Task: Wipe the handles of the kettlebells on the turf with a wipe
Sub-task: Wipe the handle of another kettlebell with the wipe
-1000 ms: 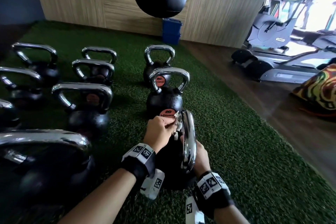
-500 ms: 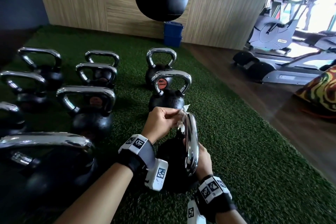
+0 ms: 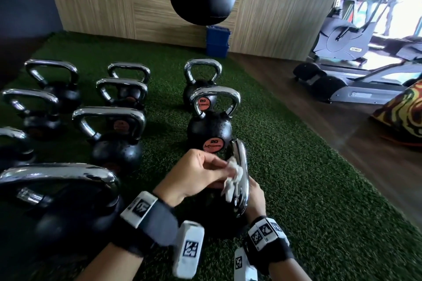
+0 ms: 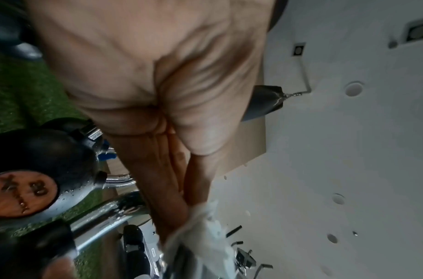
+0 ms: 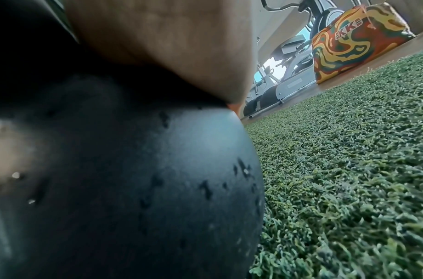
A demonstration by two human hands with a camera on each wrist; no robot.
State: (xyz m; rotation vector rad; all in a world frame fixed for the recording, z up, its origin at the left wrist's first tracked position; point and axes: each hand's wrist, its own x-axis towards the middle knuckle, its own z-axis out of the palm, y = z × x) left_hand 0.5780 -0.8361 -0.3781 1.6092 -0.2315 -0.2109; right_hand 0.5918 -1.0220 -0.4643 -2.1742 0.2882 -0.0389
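Left wrist alone shows fingers (image 4: 172, 190) pinching the wipe (image 4: 205, 243) against chrome.

Right hand (image 3: 255, 196) mostly hidden behind the nearest kettlebell's chrome handle (image 3: 241, 175), fingers unseen — that kettlebell's body largely covered by the forearms.

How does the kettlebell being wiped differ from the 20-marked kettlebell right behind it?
The kettlebell being wiped shows its handle edge-on, while the 20-marked kettlebell shows its handle as an open loop. The left hand presses a wipe on the first and the right hand rests against it; the second is untouched. Both have chrome handles, black bodies and stand on turf.
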